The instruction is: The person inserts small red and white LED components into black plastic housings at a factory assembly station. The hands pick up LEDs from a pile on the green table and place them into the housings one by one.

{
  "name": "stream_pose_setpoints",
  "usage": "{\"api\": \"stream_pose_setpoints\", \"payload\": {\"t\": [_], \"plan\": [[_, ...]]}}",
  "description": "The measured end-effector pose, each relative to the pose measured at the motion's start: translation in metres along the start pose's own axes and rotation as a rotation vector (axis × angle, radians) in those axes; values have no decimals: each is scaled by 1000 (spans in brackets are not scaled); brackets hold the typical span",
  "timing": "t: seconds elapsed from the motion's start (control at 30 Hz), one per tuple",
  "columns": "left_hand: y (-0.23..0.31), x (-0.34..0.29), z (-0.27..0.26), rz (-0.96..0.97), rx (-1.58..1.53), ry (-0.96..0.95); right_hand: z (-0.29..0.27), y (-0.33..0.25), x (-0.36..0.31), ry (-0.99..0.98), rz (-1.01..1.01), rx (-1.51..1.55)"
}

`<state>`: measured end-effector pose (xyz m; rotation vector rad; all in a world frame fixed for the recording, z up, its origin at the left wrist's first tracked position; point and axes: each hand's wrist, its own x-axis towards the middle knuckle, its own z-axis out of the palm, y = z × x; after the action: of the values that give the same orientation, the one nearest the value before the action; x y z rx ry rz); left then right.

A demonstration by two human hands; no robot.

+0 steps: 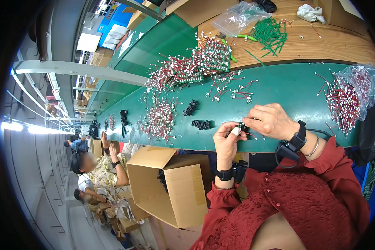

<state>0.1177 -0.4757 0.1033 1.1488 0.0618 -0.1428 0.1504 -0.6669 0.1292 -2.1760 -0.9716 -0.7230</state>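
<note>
My left hand (226, 141) is closed, pinching a small white connector (236, 131) between thumb and fingers. A short red wire trails from beside it to the right. My right hand (271, 121) meets it at the fingertips, its thumb and forefinger pressed together on something small and thin that I cannot make out. Both hands are just above the near edge of the green work table (183, 137). Closest to my left hand on the table lies a black slotted plastic part (201, 124), with a second black part (190, 108) behind it.
Red-wired connectors lie in a pile (160, 118) to the left; behind them are green circuit boards (214, 56). A plastic bag (364, 85) spills more wires at right. Green strips (271, 35) lie on a wooden board. A cardboard box (185, 196) stands below the table edge; co-workers sit farther left.
</note>
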Motion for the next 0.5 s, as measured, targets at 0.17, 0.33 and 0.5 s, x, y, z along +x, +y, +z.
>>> {"api": "stream_pose_setpoints", "payload": {"t": [0.17,0.33,0.5], "plan": [[0,0,-1,21,18,-20,3,-2,-5,-26,99,121],[-2,-1,2,64,89,5,6,-7,-9,-122,359,313],[-2,-2,4,69,169,5,3,-8,-5,-238,609,548]]}}
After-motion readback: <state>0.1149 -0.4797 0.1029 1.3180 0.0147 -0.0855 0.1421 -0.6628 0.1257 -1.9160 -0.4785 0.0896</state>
